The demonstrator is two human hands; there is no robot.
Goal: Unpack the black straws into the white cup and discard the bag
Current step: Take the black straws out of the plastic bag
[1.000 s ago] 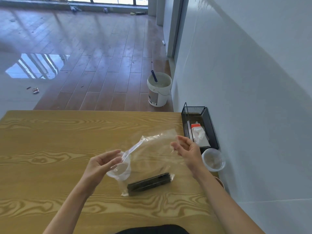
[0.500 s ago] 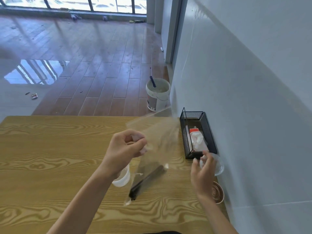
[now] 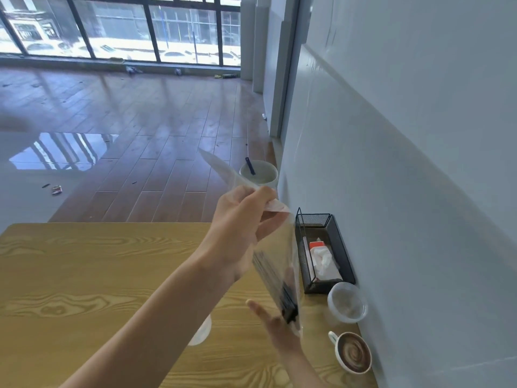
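Clear plastic bag [image 3: 275, 247] is hanging from the left hand [image 3: 237, 233], pinched at its top; black straws [image 3: 285, 296] are bunching at the bottom above the spread right hand [image 3: 275, 326]. Straws risk spilling past the half-hidden white cup [image 3: 202, 333].

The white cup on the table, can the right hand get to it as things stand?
Probably yes. The right hand is open below the hanging bag, holding nothing. The white cup stands just to its left, partly hidden under the left forearm, which is raised, with bare table between.
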